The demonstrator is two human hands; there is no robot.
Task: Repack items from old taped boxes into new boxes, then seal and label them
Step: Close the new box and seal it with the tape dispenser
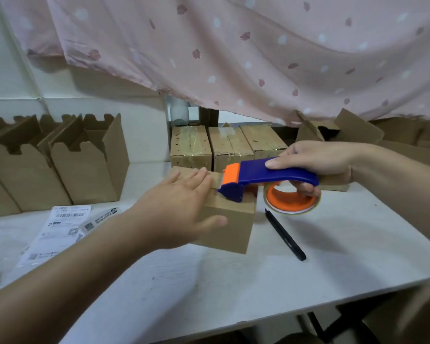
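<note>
Head view: small brown box [230,225] sits mid-table on the white table [233,289], flaps closed. Left hand [181,209] lies flat on its top and near side, fingers straight, thumb spread down the front face, pressing it in place. Right hand [315,162] is wrapped round the blue handle of the tape dispenser [263,178], thumb on top, fingers curled under. Dispenser's orange-and-blue head touches the box top just right of the left fingertips; a strip of clear tape shows on the lid between them. Tape roll [291,201] hangs off the box's right edge, above the table. Black pen [284,234] lies just right of the box. Printed labels [60,227] lie left of it. Open new boxes [60,165] stand far left; three taped old boxes [224,145] sit right behind the small one.
</note>
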